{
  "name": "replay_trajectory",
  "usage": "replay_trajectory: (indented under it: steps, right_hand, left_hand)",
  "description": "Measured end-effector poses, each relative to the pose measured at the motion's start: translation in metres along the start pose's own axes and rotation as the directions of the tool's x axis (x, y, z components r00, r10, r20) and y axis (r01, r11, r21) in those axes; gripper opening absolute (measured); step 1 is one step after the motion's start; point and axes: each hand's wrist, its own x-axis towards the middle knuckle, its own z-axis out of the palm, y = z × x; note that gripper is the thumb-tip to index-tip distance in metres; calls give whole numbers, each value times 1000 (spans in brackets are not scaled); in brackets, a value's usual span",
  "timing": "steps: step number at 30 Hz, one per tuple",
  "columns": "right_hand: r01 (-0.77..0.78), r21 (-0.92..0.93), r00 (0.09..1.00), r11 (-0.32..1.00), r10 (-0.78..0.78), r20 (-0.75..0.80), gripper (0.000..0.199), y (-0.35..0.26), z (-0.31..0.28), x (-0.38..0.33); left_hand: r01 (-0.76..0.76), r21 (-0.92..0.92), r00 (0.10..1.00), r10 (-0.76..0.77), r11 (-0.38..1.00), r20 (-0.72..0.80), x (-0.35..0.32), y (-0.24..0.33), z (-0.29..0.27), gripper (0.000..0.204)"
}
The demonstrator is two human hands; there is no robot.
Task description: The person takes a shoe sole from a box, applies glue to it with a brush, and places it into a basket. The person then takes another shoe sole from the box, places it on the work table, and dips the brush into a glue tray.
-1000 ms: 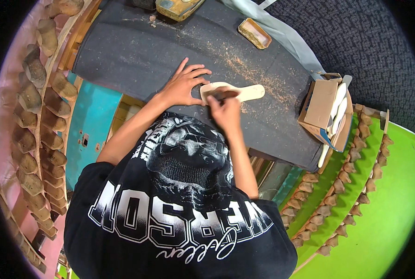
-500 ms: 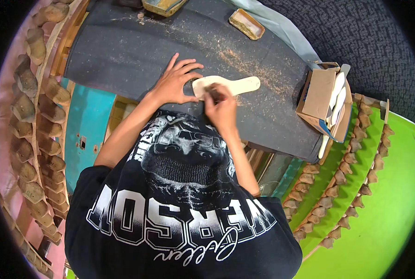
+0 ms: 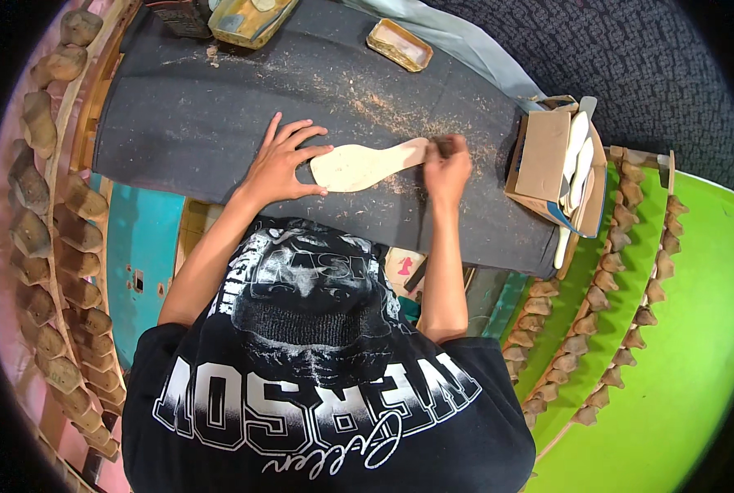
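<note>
The dark grey work mat (image 3: 219,123), dusted with pale sawdust, carries a flat cream insole-shaped cutout (image 3: 367,164) lying with its long axis running left to right across it, the broad rounded end toward my left hand (image 3: 280,168) and the narrow end toward my right hand (image 3: 447,168). My left hand lies flat with fingers spread, pinning the broad end, while my right hand is closed on a small dark rubbing block (image 3: 443,146) touching the narrow tip. Right of the cutout stands a cardboard box (image 3: 547,156) holding more pale soles.
</note>
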Motion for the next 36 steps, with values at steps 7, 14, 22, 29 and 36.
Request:
replay_trajectory:
  steps: [7, 14, 22, 29, 36]
  right_hand:
    - [292, 51, 855, 955, -285, 433, 45, -105, 32, -98]
    - [-65, -50, 974, 997, 74, 215, 13, -58, -2, -29]
    - [-45, 64, 998, 997, 43, 35, 18, -22, -6, -13]
    - [280, 225, 822, 933, -354, 445, 26, -104, 43, -112]
    - [-40, 41, 988, 998, 33, 148, 13, -40, 10, -26]
  left_hand:
    - [-8, 29, 1000, 9, 1000, -23, 0, -4, 0, 75]
    - [11, 33, 1000, -11, 999, -2, 0, -2, 0, 76]
    - [5, 36, 1000, -5, 999, 2, -1, 0, 0, 75]
    - [-14, 59, 1000, 14, 998, 6, 1, -6, 2, 73]
    - [-18, 45, 999, 19, 999, -28, 0, -4, 1, 72]
